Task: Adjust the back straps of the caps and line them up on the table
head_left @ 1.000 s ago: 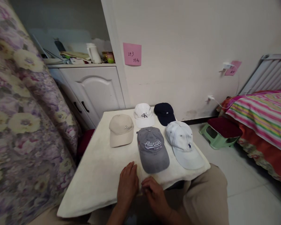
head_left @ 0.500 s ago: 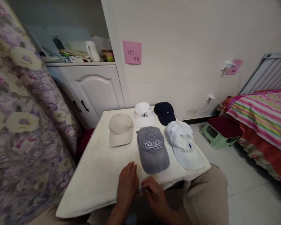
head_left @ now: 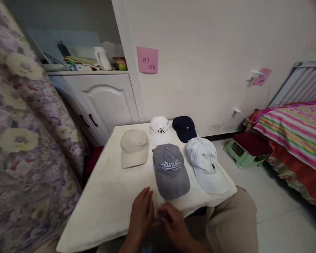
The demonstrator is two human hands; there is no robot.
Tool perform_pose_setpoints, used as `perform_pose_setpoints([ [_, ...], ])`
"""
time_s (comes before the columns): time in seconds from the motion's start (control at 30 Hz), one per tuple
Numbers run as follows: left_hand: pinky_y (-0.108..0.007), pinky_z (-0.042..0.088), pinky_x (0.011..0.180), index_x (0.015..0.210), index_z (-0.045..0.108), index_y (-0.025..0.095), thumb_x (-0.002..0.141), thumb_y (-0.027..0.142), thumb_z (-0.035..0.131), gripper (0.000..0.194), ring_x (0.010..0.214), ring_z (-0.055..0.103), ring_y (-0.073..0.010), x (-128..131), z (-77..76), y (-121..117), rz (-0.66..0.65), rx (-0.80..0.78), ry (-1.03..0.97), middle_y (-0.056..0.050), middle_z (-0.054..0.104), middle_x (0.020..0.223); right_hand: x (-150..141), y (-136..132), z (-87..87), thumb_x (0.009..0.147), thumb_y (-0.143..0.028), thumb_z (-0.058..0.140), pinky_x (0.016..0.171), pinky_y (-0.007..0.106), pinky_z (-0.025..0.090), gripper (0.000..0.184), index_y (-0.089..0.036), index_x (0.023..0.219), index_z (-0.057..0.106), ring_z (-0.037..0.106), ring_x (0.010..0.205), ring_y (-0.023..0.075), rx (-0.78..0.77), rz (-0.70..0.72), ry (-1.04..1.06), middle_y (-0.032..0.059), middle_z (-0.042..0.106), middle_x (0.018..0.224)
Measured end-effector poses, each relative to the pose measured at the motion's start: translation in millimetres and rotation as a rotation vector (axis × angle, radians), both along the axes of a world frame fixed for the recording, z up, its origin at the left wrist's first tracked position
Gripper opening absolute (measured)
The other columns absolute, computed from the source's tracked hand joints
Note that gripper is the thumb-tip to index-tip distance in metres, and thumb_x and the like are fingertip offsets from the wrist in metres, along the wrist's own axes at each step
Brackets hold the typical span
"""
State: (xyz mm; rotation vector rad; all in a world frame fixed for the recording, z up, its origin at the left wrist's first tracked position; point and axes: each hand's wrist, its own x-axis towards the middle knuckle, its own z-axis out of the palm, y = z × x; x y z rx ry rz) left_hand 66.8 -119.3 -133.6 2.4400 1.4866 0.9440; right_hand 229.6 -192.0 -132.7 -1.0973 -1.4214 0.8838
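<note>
My left hand [head_left: 142, 210] rests on the cream-covered table [head_left: 105, 196] near its front edge, fingers stretched forward and holding nothing visible. Beside it, my right hand [head_left: 172, 221] is closed at the edge, its fingers curled; whatever may be in them is hidden. Just beyond both hands lies a grey cap [head_left: 171, 175] with "Always" lettering, touched by neither. To its left sits a beige cap [head_left: 134, 149]; on the right is a pale blue-white cap [head_left: 204, 158] with a small dark emblem. A white "CK" cap [head_left: 160, 128] and a navy cap [head_left: 184, 128] stand at the back.
Behind the table is a wall with a pink note [head_left: 147, 59]. A floral curtain [head_left: 23, 140] hangs at left, near a white cabinet [head_left: 107, 102]. At right are a green stool [head_left: 242, 154] with a red top and a bed [head_left: 300, 130] with striped bedding.
The view has shifted slightly, so the caps and hands appear a little lower and to the left. Both hands keep nearly the same pose by the table edge, and the caps stay in place.
</note>
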Motion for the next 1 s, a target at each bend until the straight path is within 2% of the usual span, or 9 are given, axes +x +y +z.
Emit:
perform_pose_setpoints([
  [0.07, -0.046, 0.054, 0.095, 0.117, 0.066, 0.013, 0.090, 0.029, 0.044, 0.038, 0.111, 0.067, -0.0287, 0.2, 12.7, -3.5, -0.010, -0.139, -0.091, -0.017, 0.070, 0.119, 2.9, 1.3, 4.3, 0.083, -0.015, 0.054, 0.068, 0.028, 0.048, 0.042, -0.017, 0.124, 0.058, 0.060, 0.072, 0.0171, -0.090, 0.008, 0.024, 0.0020, 0.063, 0.080],
  [0.13, -0.043, 0.055, 0.093, 0.128, 0.059, 0.015, 0.092, 0.033, 0.044, 0.043, 0.107, 0.069, -0.0258, 3.6, 33.1, -7.9, -0.010, -0.301, -0.174, -0.014, 0.071, 0.115, 7.9, 4.8, 14.3, 0.082, -0.015, 0.055, 0.060, 0.026, 0.045, 0.059, -0.016, 0.140, 0.046, 0.053, 0.061, 0.0145, -0.137, 0.001, 0.034, -0.0039, 0.054, 0.068],
  [0.23, -0.042, 0.054, 0.091, 0.150, 0.034, 0.017, 0.094, 0.034, 0.042, 0.059, 0.109, 0.068, -0.0254, 14.4, 71.4, -13.3, -0.013, -0.419, -0.256, -0.008, 0.073, 0.097, 20.8, 14.7, 42.5, 0.083, -0.017, 0.058, 0.052, 0.022, 0.038, 0.072, -0.016, 0.150, 0.033, 0.040, 0.052, 0.0118, -0.115, -0.065, 0.023, -0.0097, 0.038, 0.058],
  [0.3, -0.041, 0.053, 0.087, 0.156, 0.017, 0.018, 0.095, 0.035, 0.042, 0.068, 0.110, 0.068, -0.0266, 23.2, 97.0, -14.2, -0.016, -0.423, -0.285, -0.006, 0.071, 0.091, 32.9, 23.0, 67.2, 0.082, -0.020, 0.062, 0.051, 0.022, 0.036, 0.080, -0.016, 0.153, 0.026, 0.037, 0.049, 0.0113, -0.066, -0.124, -0.019, -0.0113, 0.036, 0.056],
  [0.4, -0.041, 0.052, 0.088, 0.158, 0.002, 0.018, 0.095, 0.036, 0.044, 0.078, 0.102, 0.070, -0.0254, 34.9, 131.0, -11.7, -0.005, -0.370, -0.333, -0.002, 0.069, 0.085, 52.4, 34.4, 103.8, 0.082, -0.019, 0.062, 0.051, 0.022, 0.038, 0.083, -0.016, 0.155, 0.021, 0.037, 0.048, 0.0108, 0.012, -0.232, -0.079, -0.0118, 0.035, 0.056],
  [0.57, -0.033, 0.053, 0.076, 0.157, -0.005, 0.021, 0.093, 0.032, 0.049, 0.084, 0.083, 0.070, -0.0207, 47.2, 173.2, -3.0, 0.014, -0.258, -0.383, 0.003, 0.063, 0.075, 76.3, 45.5, 146.6, 0.086, -0.014, 0.055, 0.053, 0.021, 0.041, 0.078, -0.018, 0.155, 0.020, 0.037, 0.048, 0.0105, 0.207, -0.407, -0.181, -0.0108, 0.033, 0.059],
  [0.67, -0.028, 0.051, 0.068, 0.157, -0.003, 0.023, 0.091, 0.031, 0.052, 0.086, 0.067, 0.065, -0.0168, 51.7, 188.5, 2.0, 0.057, -0.186, -0.352, 0.007, 0.059, 0.070, 85.0, 49.1, 161.8, 0.085, -0.014, 0.055, 0.051, 0.021, 0.042, 0.079, -0.019, 0.156, 0.019, 0.037, 0.047, 0.0109, 0.285, -0.447, -0.239, -0.0107, 0.034, 0.059],
  [0.77, -0.025, 0.049, 0.062, 0.157, -0.003, 0.024, 0.090, 0.031, 0.055, 0.089, 0.058, 0.059, -0.0145, 54.5, 197.0, 6.1, 0.086, -0.125, -0.316, 0.009, 0.054, 0.065, 92.4, 52.1, 170.8, 0.085, -0.013, 0.055, 0.051, 0.021, 0.044, 0.080, -0.020, 0.156, 0.018, 0.037, 0.047, 0.0109, 0.337, -0.478, -0.294, -0.0106, 0.036, 0.059],
  [1.0, -0.023, 0.046, 0.057, 0.158, 0.001, 0.025, 0.090, 0.030, 0.055, 0.087, 0.053, 0.055, -0.0129, 58.4, 201.3, 9.6, 0.096, -0.093, -0.283, 0.010, 0.051, 0.064, 103.1, 58.1, 176.5, 0.085, -0.011, 0.056, 0.056, 0.023, 0.047, 0.083, -0.018, 0.157, 0.014, 0.041, 0.048, 0.0113, 0.364, -0.486, -0.343, -0.0100, 0.039, 0.059],
])
